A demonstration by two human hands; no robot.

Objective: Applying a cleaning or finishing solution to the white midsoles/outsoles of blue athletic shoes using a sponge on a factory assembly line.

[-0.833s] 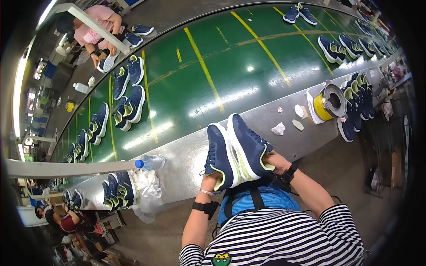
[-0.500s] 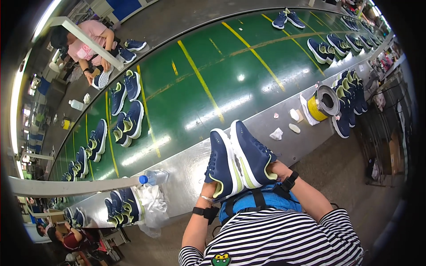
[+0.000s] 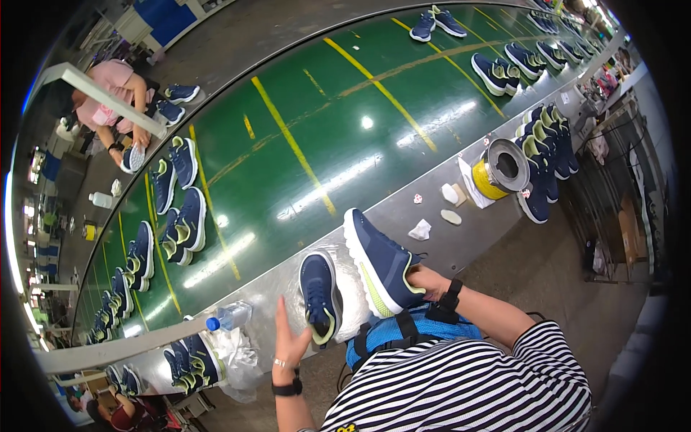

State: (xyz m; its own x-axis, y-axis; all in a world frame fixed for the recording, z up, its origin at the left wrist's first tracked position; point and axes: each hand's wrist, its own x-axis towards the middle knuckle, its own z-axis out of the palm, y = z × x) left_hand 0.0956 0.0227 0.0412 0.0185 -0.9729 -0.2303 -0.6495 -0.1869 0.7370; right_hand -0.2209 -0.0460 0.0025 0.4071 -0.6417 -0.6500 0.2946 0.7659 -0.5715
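My right hand (image 3: 427, 281) grips a navy sneaker (image 3: 380, 261) at its heel opening, its white sole and lime patch turned to the left. The rest of those fingers is hidden inside the shoe. A second navy sneaker (image 3: 317, 291) stands on the metal ledge (image 3: 461, 239) in front of me, toe pointing away, its lime lining showing. Just left of that shoe's heel, my left hand (image 3: 289, 338) is open with fingers stretched out, holding nothing.
Beyond the ledge runs a green conveyor belt (image 3: 302, 115) with pairs of navy sneakers (image 3: 186, 225). On the ledge are a yellow-labelled tin (image 3: 489, 180), white scraps (image 3: 419, 230), a blue-capped bottle (image 3: 230, 317) and crumpled plastic (image 3: 237, 353). A person in pink (image 3: 115, 93) handles a shoe across the belt.
Both sneakers were held together, one in each hand. The left one now stands on the ledge, released, and my left hand has moved left off it. The view has shifted slightly.
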